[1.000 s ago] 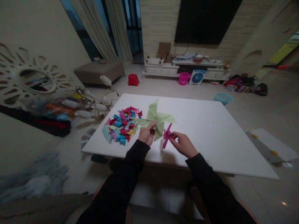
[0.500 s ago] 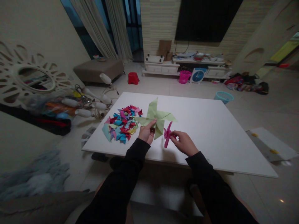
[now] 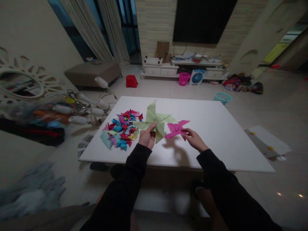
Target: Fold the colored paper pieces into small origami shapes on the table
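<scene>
My left hand pinches a large light-green paper pinwheel by its lower left blade and holds it up over the white table. My right hand grips a smaller pink paper pinwheel, now turned so its flat face shows, just right of the green one and close to touching it. A heap of small folded paper pieces in red, blue, pink and yellow lies on the table to the left of my left hand.
Left of the table on the floor lie white lamp parts, scissors and a round white ornamental frame. Beyond the table stand a brown ottoman, a red stool, a pink bin, a teal basket and a low TV cabinet.
My right hand lifted and turned the pink pinwheel from edge-on to face-on, nearer the green one. The view shifted slightly; my left hand kept its hold.
</scene>
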The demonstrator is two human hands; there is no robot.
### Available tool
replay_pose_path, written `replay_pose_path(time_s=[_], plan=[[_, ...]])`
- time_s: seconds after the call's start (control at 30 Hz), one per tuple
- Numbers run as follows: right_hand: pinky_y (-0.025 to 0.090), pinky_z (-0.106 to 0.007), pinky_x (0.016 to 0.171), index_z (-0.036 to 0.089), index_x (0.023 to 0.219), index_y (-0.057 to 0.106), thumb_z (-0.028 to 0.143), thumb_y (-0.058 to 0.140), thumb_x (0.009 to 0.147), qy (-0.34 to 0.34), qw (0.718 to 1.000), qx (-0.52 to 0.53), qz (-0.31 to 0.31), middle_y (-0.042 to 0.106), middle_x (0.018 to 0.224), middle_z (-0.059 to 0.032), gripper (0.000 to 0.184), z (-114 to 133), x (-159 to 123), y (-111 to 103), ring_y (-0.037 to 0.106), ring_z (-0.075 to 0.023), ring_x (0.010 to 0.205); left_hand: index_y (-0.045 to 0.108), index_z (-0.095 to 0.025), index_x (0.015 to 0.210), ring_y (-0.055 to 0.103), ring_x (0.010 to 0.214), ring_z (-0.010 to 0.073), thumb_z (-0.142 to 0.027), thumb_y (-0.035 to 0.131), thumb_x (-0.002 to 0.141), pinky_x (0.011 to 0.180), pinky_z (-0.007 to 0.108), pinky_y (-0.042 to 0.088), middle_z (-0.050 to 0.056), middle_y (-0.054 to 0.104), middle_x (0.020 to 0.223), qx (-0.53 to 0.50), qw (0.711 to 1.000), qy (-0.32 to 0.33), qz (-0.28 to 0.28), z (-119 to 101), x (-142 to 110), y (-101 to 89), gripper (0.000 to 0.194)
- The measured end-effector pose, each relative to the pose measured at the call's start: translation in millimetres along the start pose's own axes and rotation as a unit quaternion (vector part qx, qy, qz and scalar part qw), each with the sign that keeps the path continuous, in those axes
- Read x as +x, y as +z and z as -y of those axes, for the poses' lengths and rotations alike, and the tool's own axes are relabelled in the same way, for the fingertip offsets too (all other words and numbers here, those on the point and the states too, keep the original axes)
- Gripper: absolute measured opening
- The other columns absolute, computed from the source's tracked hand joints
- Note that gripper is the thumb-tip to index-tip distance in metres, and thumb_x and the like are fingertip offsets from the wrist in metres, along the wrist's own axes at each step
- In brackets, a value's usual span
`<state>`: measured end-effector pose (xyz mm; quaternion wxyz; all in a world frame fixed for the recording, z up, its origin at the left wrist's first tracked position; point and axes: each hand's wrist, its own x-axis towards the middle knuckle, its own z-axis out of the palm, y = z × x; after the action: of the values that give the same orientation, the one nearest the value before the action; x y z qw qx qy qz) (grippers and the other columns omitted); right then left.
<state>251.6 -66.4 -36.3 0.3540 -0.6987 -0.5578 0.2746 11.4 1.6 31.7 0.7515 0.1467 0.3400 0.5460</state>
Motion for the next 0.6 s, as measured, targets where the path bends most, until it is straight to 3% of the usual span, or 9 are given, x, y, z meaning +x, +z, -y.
replay_pose_path(time_s=[0.13, 0.23, 0.43, 0.6], plan=[[0.051, -0.038, 0.093, 0.017, 0.126, 0.065, 0.027, 0.059, 0.089, 0.042, 0.972, -0.204, 0.114, 0.069, 0.125, -0.0149, 0.039, -38.2, -8.5, 0.1, 0.067, -0.0251, 0.109, 0.073, -0.011, 0.092, 0.076, 0.083, 0.019, -0.005, 0.081, 0.068, 0.079, 0.026, 0.063, 0.007, 0.078, 0.087, -0.004, 1.0, 0.006, -0.002, -5.8, 0.3, -0.6, 0.025], [0.049, -0.041, 0.094, 0.014, 0.125, 0.066, 0.029, 0.058, 0.089, 0.046, 0.939, -0.31, 0.142, 0.069, 0.122, -0.019, 0.039, -47.7, -16.0, 2.6, 0.066, -0.029, 0.11, 0.073, -0.011, 0.092, 0.075, 0.085, 0.0194, -0.006, 0.081, 0.069, 0.08, 0.026, 0.063, 0.008, 0.078, 0.088, -0.005, 1.0, 0.001, 0.006, -8.1, 1.2, -1.4, 0.024], [0.047, -0.037, 0.089, 0.018, 0.117, 0.069, 0.028, 0.056, 0.089, 0.029, 0.921, -0.337, 0.194, 0.07, 0.115, -0.0156, 0.033, -34.1, -17.0, 27.1, 0.066, -0.0271, 0.104, 0.073, -0.011, 0.089, 0.075, 0.085, 0.0187, -0.006, 0.08, 0.07, 0.082, 0.026, 0.062, 0.007, 0.077, 0.087, -0.004, 1.0, -0.006, 0.007, -6.0, 1.0, -0.4, 0.021], [0.049, -0.04, 0.083, 0.022, 0.113, 0.071, 0.029, 0.053, 0.087, 0.035, 0.903, -0.363, 0.228, 0.068, 0.115, -0.0163, 0.032, -19.0, -19.7, 48.8, 0.065, -0.0304, 0.104, 0.073, -0.011, 0.09, 0.075, 0.085, 0.0186, -0.006, 0.079, 0.071, 0.082, 0.026, 0.062, 0.007, 0.078, 0.089, 0.005, 1.0, -0.012, -0.006, -5.2, 1.1, -1.4, 0.021]])
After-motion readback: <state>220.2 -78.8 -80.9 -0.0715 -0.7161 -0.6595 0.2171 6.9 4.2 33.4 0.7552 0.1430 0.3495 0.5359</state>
